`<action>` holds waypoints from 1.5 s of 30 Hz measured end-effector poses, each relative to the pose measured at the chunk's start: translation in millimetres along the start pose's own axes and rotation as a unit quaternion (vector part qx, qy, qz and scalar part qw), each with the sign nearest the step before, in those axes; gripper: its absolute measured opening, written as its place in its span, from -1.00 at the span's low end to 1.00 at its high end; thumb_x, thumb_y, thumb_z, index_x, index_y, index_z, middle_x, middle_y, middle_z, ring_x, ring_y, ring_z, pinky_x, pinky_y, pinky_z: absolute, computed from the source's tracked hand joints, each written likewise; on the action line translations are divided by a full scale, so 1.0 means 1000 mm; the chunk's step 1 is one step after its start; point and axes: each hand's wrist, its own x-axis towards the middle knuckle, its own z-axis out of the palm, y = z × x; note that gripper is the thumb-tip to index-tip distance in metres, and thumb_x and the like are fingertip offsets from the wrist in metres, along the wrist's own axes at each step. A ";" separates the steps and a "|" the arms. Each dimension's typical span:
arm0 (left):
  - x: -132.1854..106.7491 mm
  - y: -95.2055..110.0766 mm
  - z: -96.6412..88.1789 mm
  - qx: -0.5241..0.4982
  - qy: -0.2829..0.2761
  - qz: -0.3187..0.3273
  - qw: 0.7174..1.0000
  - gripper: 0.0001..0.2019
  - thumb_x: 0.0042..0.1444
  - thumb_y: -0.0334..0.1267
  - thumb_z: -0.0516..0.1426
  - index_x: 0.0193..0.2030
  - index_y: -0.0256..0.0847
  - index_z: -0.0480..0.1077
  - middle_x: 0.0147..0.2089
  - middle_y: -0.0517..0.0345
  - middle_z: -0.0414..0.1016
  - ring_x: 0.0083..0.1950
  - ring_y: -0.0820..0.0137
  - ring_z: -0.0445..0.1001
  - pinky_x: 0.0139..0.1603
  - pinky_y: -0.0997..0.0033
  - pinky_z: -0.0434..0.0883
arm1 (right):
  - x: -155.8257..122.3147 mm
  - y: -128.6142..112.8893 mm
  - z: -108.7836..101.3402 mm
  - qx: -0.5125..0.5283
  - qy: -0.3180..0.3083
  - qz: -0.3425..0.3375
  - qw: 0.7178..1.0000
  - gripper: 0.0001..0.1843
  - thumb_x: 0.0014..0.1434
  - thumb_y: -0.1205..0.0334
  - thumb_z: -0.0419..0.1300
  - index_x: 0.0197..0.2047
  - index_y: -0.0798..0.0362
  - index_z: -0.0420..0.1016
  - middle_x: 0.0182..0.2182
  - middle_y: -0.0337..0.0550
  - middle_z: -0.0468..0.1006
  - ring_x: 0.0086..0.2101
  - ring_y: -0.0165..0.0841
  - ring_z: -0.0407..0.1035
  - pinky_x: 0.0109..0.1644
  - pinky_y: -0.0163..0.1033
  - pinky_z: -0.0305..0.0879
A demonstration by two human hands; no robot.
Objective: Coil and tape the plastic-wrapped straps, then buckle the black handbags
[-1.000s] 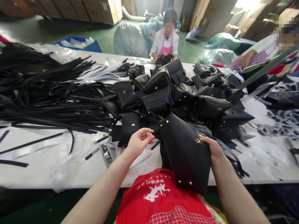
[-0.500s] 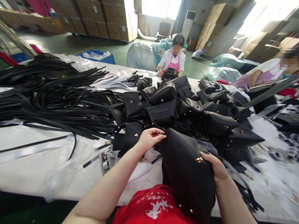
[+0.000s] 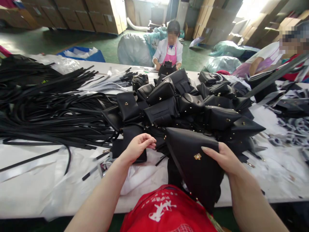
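A black handbag [image 3: 190,164] with a gold clasp stands tilted at the table's near edge against my red apron. My right hand [image 3: 223,158] grips its right side, fingers curled over the front near the clasp. My left hand [image 3: 137,146] hovers just left of the bag's top corner, fingers curled together in a loose pinch; what they hold, if anything, I cannot make out. Behind lies a heap of black handbags [image 3: 188,103].
A thick bundle of black straps [image 3: 48,109] covers the left of the white table [image 3: 36,183]. Two other people work at the far side and right end. Cardboard boxes [image 3: 91,13] and filled plastic sacks [image 3: 134,48] stand on the green floor behind.
The bag in my right hand has tilted flatter, its clasp face turned up. My left hand has drawn slightly back to the left from the bag's top corner.
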 end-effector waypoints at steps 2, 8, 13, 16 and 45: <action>-0.005 -0.006 -0.010 -0.008 0.045 -0.005 0.999 -0.69 -0.03 -0.07 0.33 -0.37 -0.29 0.42 -0.30 0.09 0.57 -0.34 0.46 0.52 -0.26 0.45 0.50 | -0.003 0.000 0.002 -0.195 -0.052 -0.082 0.976 -0.74 0.13 0.02 0.26 -0.32 0.04 0.62 -0.39 -0.09 0.65 -0.34 -0.15 0.52 -0.26 -0.18 0.42; -0.014 -0.044 -0.010 0.014 0.065 -0.086 0.994 -0.65 -0.07 -0.08 0.32 -0.21 -0.27 0.47 -0.41 0.23 0.46 -0.45 0.53 0.39 -0.40 0.52 0.41 | 0.001 0.099 0.056 -0.506 -0.217 -0.053 0.833 -0.81 0.17 0.23 0.16 -0.30 0.09 0.60 -0.36 0.06 0.63 -0.28 -0.09 0.51 -0.17 -0.12 0.33; -0.024 -0.076 0.006 0.063 0.067 -0.139 0.986 -0.58 -0.03 -0.02 0.24 -0.16 -0.35 0.52 -0.59 0.32 0.25 -0.56 0.57 0.17 -0.55 0.58 0.17 | -0.010 0.163 0.065 -0.341 -0.237 0.014 0.910 -0.64 0.08 0.11 0.27 -0.06 0.05 0.56 -0.16 0.01 0.60 -0.17 -0.14 0.47 -0.09 -0.11 0.36; -0.026 -0.090 0.015 0.062 0.060 -0.166 0.982 -0.51 -0.01 0.06 0.21 -0.14 -0.38 0.51 -0.65 0.42 0.05 -0.62 0.61 0.01 -0.61 0.59 -0.02 | -0.017 0.166 0.061 -0.037 -0.159 0.083 0.983 -0.63 0.07 0.03 0.27 -0.09 0.03 0.54 -0.17 -0.04 0.59 -0.16 -0.20 0.46 0.02 -0.05 0.35; -0.040 -0.084 0.098 0.327 -0.082 -0.064 0.939 -0.83 0.00 -0.25 0.30 -0.25 -0.20 0.51 -0.40 0.19 0.50 -0.46 0.46 0.39 -0.39 0.47 0.35 | -0.028 0.151 0.085 0.247 -0.027 0.120 0.961 -0.64 0.15 -0.05 0.25 -0.43 0.09 0.59 -0.50 -0.16 0.60 -0.46 -0.34 0.46 -0.27 -0.22 0.44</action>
